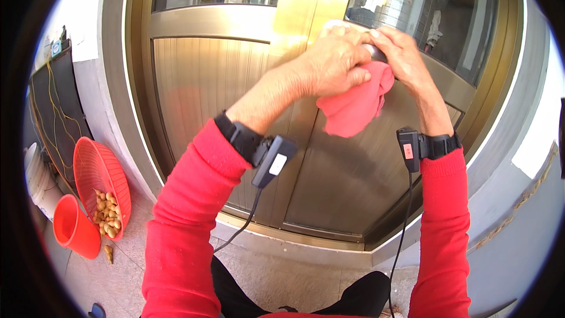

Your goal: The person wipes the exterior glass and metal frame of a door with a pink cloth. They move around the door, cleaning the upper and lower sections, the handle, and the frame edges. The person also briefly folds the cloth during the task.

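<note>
A pink cloth (355,101) hangs in folds from my left hand (337,59), whose curled fingers hold it against the front of a double door. Just above the cloth a rounded metal door handle (375,52) shows between my hands. My right hand (401,55) is bent around the right side of this handle, its thumb close to the left hand's fingers. Part of the handle and some fingertips are hidden. Behind both hands rises the gold-coloured metal door (212,119), with ribbed lower panels and glass above.
On the left, a red plastic basket (95,163) holding several brownish lumpy roots or tubers (107,216) leans by the wall. Beside it stand a red bucket (79,229) and white buckets (42,181). Cables run from the devices (276,159) strapped to my wrists. A door sill (287,234) lies below.
</note>
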Demonstrator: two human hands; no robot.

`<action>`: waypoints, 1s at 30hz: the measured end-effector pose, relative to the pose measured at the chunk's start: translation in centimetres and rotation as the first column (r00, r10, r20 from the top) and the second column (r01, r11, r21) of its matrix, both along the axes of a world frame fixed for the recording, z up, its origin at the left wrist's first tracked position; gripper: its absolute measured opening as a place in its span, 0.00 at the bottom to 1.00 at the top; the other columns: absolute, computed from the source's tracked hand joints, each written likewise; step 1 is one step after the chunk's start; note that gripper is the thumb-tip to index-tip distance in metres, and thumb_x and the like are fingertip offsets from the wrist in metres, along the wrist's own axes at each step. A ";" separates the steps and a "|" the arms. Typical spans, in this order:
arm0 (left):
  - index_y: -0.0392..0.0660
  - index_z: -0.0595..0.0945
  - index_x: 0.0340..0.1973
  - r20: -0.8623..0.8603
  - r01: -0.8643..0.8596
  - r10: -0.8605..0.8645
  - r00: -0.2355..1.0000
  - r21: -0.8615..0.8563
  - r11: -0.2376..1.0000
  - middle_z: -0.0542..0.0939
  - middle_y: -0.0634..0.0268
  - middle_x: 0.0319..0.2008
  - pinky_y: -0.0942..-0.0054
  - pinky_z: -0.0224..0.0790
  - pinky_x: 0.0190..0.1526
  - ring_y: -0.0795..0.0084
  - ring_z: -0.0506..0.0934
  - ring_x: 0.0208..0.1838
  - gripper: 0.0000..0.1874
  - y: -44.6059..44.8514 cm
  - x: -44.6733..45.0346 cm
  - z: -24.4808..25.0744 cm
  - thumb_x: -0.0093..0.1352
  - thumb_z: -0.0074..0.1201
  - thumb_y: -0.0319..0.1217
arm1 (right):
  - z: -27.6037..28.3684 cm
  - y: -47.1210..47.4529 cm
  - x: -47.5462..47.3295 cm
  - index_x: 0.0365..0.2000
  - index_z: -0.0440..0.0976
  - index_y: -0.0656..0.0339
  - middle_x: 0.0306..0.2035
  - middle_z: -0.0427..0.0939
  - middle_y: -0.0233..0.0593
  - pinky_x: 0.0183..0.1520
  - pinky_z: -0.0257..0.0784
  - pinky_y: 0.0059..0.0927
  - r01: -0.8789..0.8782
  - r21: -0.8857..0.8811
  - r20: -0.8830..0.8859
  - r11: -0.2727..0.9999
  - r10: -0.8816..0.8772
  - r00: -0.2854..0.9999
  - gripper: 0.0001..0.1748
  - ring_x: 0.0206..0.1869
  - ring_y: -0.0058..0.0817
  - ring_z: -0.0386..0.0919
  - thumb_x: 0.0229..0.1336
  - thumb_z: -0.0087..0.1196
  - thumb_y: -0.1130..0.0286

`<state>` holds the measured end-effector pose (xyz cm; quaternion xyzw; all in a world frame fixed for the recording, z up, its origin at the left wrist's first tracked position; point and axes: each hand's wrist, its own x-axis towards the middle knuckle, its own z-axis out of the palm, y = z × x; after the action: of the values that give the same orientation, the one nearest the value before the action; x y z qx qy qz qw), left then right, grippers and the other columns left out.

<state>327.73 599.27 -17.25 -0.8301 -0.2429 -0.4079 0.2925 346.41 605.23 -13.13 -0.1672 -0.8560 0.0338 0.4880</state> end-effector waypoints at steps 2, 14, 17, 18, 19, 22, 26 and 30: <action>0.36 0.82 0.36 0.110 0.104 -0.116 0.987 0.109 0.989 0.75 0.49 0.57 0.53 0.58 0.66 0.46 0.70 0.62 0.12 -0.7 -0.4 -2.1 0.64 0.56 0.33 | 0.7 0.7 -1.1 0.35 0.77 0.68 0.33 0.79 0.48 0.37 0.71 0.40 0.030 0.042 0.162 0.999 -0.037 0.986 0.26 0.31 0.44 0.75 0.69 0.42 0.53; 0.44 0.75 0.55 0.790 0.807 0.282 -0.544 0.402 0.432 0.78 0.60 0.46 0.52 0.71 0.54 0.58 0.77 0.49 0.21 -5.7 -9.8 -34.2 0.73 0.52 0.44 | -2.1 1.4 -3.7 0.44 0.79 0.59 0.32 0.82 0.46 0.48 0.71 0.42 0.099 0.156 0.163 0.983 -0.124 0.979 0.35 0.41 0.45 0.79 0.69 0.34 0.39; 0.44 0.74 0.53 0.755 0.806 0.374 -0.538 0.330 0.492 0.78 0.59 0.46 0.50 0.70 0.53 0.54 0.77 0.48 0.24 -6.8 -9.6 -33.7 0.75 0.45 0.51 | -2.5 2.2 -3.4 0.45 0.79 0.59 0.33 0.82 0.45 0.48 0.71 0.42 0.120 0.145 0.194 0.982 -0.148 0.970 0.33 0.42 0.45 0.79 0.69 0.35 0.41; 0.45 0.74 0.53 0.750 0.818 0.420 -0.510 0.273 0.507 0.78 0.59 0.46 0.51 0.71 0.51 0.54 0.76 0.47 0.26 -6.9 -9.9 -32.3 0.75 0.41 0.55 | -2.4 2.2 -3.3 0.46 0.78 0.59 0.34 0.83 0.45 0.48 0.71 0.42 0.130 0.148 0.202 0.980 -0.159 0.966 0.33 0.42 0.46 0.79 0.69 0.36 0.42; 0.47 0.74 0.52 0.755 0.834 0.452 -0.475 0.222 0.505 0.78 0.60 0.46 0.51 0.72 0.50 0.55 0.76 0.47 0.29 -7.1 -10.3 -30.6 0.75 0.36 0.59 | -2.2 2.1 -3.2 0.46 0.78 0.60 0.34 0.83 0.46 0.48 0.71 0.42 0.116 0.162 0.193 0.980 -0.146 0.970 0.32 0.42 0.46 0.79 0.69 0.36 0.43; 0.44 0.75 0.51 0.845 0.854 0.367 -0.390 0.183 0.486 0.81 0.59 0.42 0.51 0.73 0.46 0.54 0.78 0.43 0.27 -7.5 -11.3 -24.7 0.76 0.40 0.55 | -2.1 1.4 -3.1 0.46 0.78 0.61 0.36 0.83 0.49 0.47 0.71 0.43 0.186 0.140 0.206 0.973 -0.212 0.955 0.28 0.43 0.49 0.79 0.70 0.39 0.48; 0.45 0.75 0.50 0.895 0.824 0.370 -0.248 -0.006 0.566 0.80 0.58 0.40 0.56 0.75 0.39 0.57 0.79 0.38 0.20 -4.7 -11.1 -13.6 0.75 0.48 0.47 | -2.4 0.4 -3.4 0.48 0.77 0.60 0.40 0.83 0.51 0.48 0.72 0.43 0.197 0.117 0.154 0.974 -0.213 0.965 0.22 0.46 0.49 0.79 0.70 0.44 0.54; 0.41 0.76 0.53 0.816 -0.077 -0.015 0.579 0.072 0.994 0.79 0.57 0.44 0.61 0.72 0.47 0.61 0.78 0.45 0.18 -0.4 -10.7 0.1 0.74 0.49 0.39 | -2.9 0.4 -3.5 0.50 0.77 0.58 0.41 0.83 0.50 0.50 0.72 0.42 0.195 0.064 0.133 0.979 -0.202 0.970 0.22 0.46 0.48 0.80 0.71 0.44 0.54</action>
<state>317.02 598.85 -17.14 -0.5304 -0.3437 -0.7496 0.1966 342.93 605.60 -16.03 -0.2414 -0.8675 -0.0485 0.4323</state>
